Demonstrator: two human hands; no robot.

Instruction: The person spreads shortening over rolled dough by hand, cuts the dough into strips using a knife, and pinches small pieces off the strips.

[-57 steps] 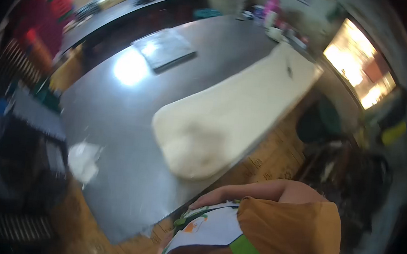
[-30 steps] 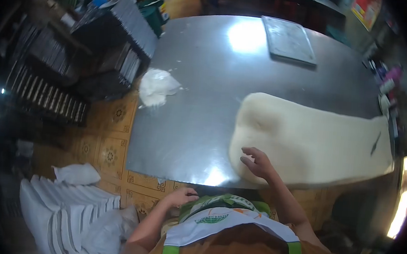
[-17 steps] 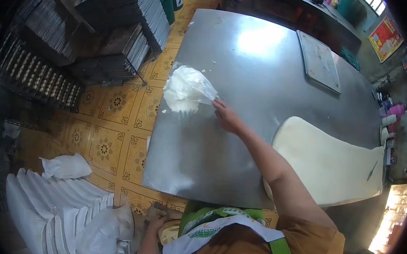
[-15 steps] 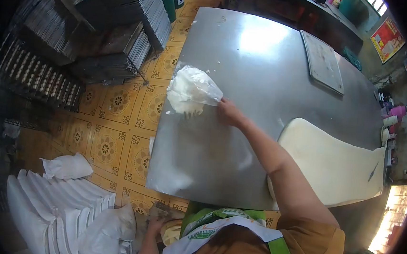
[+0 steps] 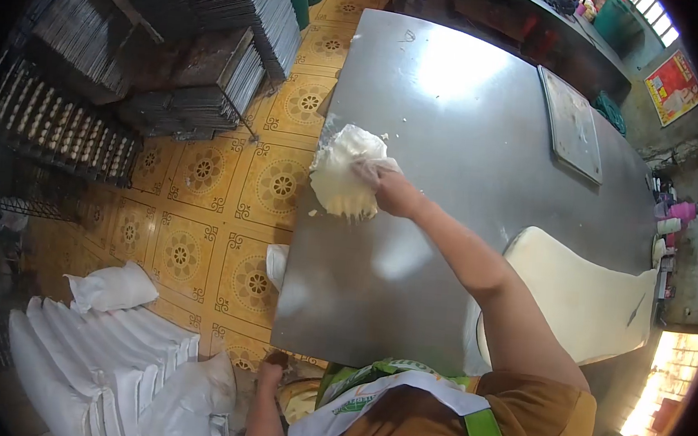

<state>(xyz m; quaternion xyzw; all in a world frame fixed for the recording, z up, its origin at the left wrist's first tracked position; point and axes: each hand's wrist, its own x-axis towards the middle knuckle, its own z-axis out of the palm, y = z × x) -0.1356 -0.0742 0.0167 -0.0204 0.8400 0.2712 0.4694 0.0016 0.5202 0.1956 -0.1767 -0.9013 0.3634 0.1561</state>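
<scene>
A heap of soft white paste or powder (image 5: 339, 188) lies near the left edge of the steel table (image 5: 451, 169). My right hand (image 5: 388, 190) reaches across to the heap's right side, fingers closed on a thin clear plastic bag (image 5: 377, 167) bunched around them. The fingertips are partly hidden by the plastic. My left hand (image 5: 273, 368) is low by my left side, below the table's near left corner; its fingers are too unclear to read. A broad, smooth sheet of pale dough (image 5: 573, 293) lies at the table's right, beyond my right forearm.
A flat tray (image 5: 573, 125) rests on the table's far right. Stacked metal trays (image 5: 208, 31) and a rack of small dough pieces (image 5: 69, 126) stand to the left. White sacks (image 5: 100, 362) fill the lower left floor. Small crumbs dot the table.
My right hand has moved in over the heap, and the plastic that was stretched out toward it is bunched at my fingers. My left hand has risen slightly. The view has shifted.
</scene>
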